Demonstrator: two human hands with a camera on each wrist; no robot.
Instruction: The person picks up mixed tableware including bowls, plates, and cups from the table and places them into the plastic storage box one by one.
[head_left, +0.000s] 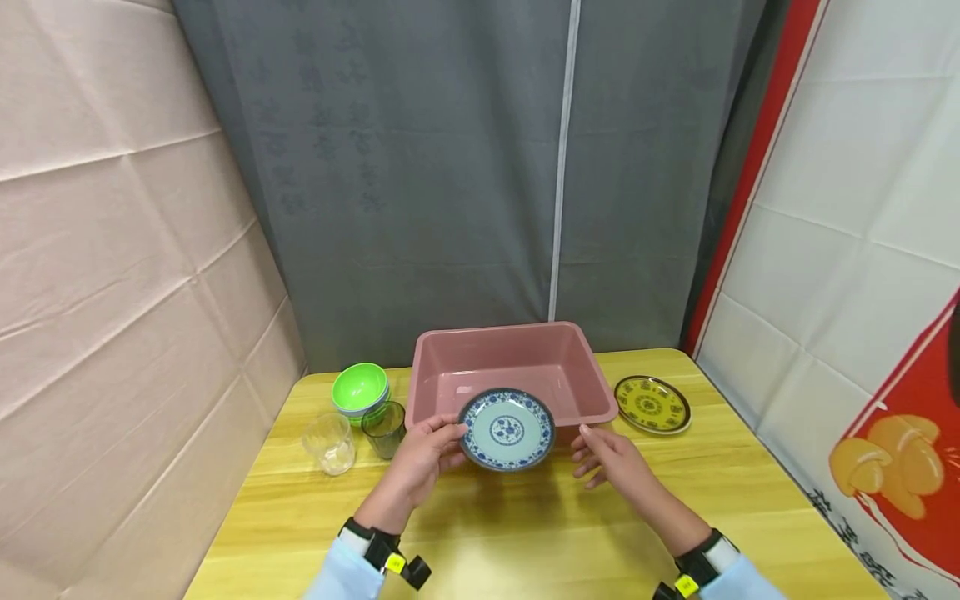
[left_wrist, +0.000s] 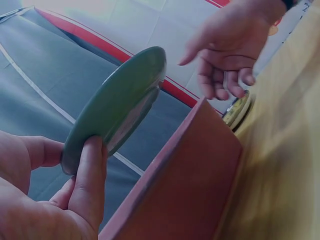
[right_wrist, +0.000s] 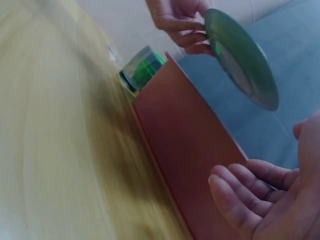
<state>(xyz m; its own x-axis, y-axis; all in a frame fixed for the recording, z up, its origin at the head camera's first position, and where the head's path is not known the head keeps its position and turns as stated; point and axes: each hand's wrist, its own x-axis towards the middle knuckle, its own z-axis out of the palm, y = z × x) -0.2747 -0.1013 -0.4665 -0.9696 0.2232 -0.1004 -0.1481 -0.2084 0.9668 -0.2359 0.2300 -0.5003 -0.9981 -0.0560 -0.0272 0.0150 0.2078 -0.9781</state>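
Plate [head_left: 507, 429] is raised near the pink basin's rim [head_left: 495, 327], left edge pinched by the nearer left hand's [head_left: 427, 452] fingers; right hand [head_left: 611, 460], fingers loosely parted, sits just off its right edge.

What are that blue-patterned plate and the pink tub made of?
Blue-patterned plate: perhaps glazed ceramic, possibly melamine; its underside has a smooth sheen. Pink tub: probably plastic, slightly glossy, judging by its even colour, soft highlights and rounded rim.
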